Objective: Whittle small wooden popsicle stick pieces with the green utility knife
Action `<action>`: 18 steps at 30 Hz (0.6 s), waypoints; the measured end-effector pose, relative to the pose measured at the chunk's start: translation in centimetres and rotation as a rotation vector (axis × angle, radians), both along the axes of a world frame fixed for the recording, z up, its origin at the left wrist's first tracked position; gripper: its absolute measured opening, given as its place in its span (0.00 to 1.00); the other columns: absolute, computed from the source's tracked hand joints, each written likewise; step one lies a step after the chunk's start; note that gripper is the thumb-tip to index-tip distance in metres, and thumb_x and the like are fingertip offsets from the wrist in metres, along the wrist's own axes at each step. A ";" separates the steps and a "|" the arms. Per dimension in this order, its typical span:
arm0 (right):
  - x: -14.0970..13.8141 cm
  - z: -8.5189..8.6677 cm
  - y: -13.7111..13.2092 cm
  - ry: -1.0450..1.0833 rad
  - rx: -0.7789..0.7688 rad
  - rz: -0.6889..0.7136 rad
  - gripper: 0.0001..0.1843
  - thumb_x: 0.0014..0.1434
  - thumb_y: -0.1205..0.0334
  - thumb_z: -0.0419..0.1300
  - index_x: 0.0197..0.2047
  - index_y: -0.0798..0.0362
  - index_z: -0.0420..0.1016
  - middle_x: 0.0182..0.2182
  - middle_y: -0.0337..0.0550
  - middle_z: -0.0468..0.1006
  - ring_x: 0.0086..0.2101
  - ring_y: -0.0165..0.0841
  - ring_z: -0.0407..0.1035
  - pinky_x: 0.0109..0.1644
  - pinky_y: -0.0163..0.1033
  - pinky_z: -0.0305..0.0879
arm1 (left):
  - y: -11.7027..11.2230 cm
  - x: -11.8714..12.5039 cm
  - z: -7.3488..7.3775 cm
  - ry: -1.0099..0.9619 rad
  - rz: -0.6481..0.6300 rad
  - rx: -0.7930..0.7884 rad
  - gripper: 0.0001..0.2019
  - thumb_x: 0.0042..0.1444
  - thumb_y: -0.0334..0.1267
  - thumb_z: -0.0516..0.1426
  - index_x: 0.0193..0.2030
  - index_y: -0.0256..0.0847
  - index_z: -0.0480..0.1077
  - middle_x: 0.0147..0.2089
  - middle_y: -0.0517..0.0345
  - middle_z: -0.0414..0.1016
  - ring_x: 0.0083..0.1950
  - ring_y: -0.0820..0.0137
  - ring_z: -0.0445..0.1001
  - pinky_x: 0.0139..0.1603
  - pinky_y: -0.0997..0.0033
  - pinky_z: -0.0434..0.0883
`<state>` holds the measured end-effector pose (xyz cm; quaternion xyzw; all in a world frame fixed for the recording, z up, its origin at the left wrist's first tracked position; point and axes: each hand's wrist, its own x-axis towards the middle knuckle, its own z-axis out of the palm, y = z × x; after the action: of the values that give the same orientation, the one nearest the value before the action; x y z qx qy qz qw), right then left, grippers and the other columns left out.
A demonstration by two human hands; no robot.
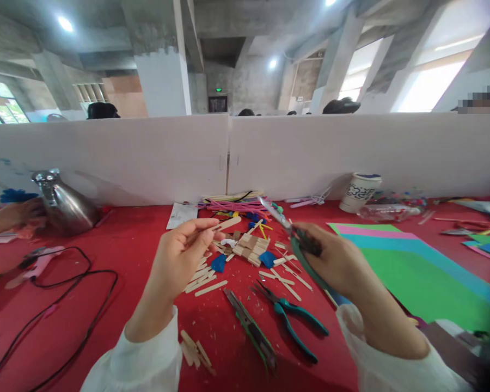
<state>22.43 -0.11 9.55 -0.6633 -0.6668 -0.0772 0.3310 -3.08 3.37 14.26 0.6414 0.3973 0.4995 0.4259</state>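
My left hand point(183, 256) pinches a wooden craft stick point(230, 222) between thumb and fingers, its rounded end pointing right. In my right hand point(330, 253) is a pair of scissors point(275, 214), metal blades pointing up and left, with the greenish handle partly hidden by the fingers. The scissors and the stick are apart. Between and beyond my hands lies a flat panel of joined craft sticks point(251, 247) on the red table, among loose sticks point(211, 288) and blue scraps point(218, 263). Below are teal-handled pliers point(288, 310) and a utility knife point(251, 329).
Short stick pieces point(195, 351) lie near the front edge. Coloured sheets point(424, 272) cover the right side, with a paper cup point(359, 192) behind. At left are a metal jug point(67, 204), a pink glue gun point(44, 261) with black cord, and another person's hand point(18, 218). A white partition point(147, 158) stands behind.
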 end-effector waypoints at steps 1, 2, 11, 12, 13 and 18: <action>0.0 -0.9 0.1 -0.043 -0.139 -0.021 0.16 0.52 0.59 0.54 0.44 0.48 0.74 0.32 0.42 0.81 0.29 0.38 0.75 0.30 0.37 0.64 | 0.1 0.1 -0.1 0.010 -0.022 -0.007 0.12 0.49 0.39 0.57 0.39 0.38 0.72 0.32 0.54 0.79 0.28 0.72 0.74 0.30 0.72 0.70; -0.1 -1.9 0.1 -0.080 -0.261 -0.049 0.15 0.53 0.58 0.54 0.43 0.47 0.75 0.30 0.42 0.81 0.29 0.40 0.75 0.28 0.37 0.63 | 0.2 0.2 -0.2 0.021 -0.044 -0.024 0.11 0.49 0.39 0.57 0.38 0.38 0.72 0.33 0.53 0.79 0.29 0.72 0.74 0.31 0.72 0.70; -2.5 -8.1 -1.6 -0.053 -0.595 -0.004 0.16 0.55 0.62 0.54 0.47 0.53 0.69 0.33 0.46 0.81 0.34 0.39 0.75 0.33 0.36 0.60 | 0.6 2.3 -2.6 -0.034 -0.145 -0.077 0.06 0.50 0.40 0.55 0.30 0.41 0.64 0.21 0.68 0.63 0.21 0.79 0.60 0.23 0.77 0.58; -2.7 -8.0 -1.7 -0.063 -0.598 -0.008 0.15 0.55 0.61 0.53 0.46 0.53 0.69 0.32 0.47 0.81 0.34 0.39 0.75 0.32 0.36 0.60 | 0.7 2.6 -3.1 -0.035 -0.148 -0.094 0.07 0.50 0.41 0.55 0.30 0.41 0.64 0.20 0.68 0.62 0.20 0.79 0.59 0.22 0.77 0.57; -2.8 -7.7 -1.8 -0.075 -0.601 -0.014 0.15 0.56 0.61 0.53 0.46 0.53 0.69 0.32 0.48 0.80 0.34 0.40 0.75 0.32 0.36 0.60 | 0.8 2.7 -3.6 -0.033 -0.149 -0.112 0.07 0.50 0.42 0.55 0.29 0.40 0.63 0.20 0.69 0.60 0.20 0.79 0.57 0.22 0.77 0.56; -2.3 -7.0 -1.5 -0.117 -0.613 -0.053 0.19 0.59 0.59 0.49 0.51 0.56 0.67 0.34 0.54 0.80 0.36 0.45 0.75 0.33 0.40 0.60 | 0.8 3.0 -7.1 -0.014 -0.144 -0.222 0.13 0.48 0.46 0.57 0.25 0.40 0.62 0.16 0.70 0.56 0.18 0.79 0.53 0.20 0.76 0.52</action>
<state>20.12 -1.60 2.56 -0.7438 -0.6592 0.0807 0.0748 -0.08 4.19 7.19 0.6135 0.4001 0.4251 0.5318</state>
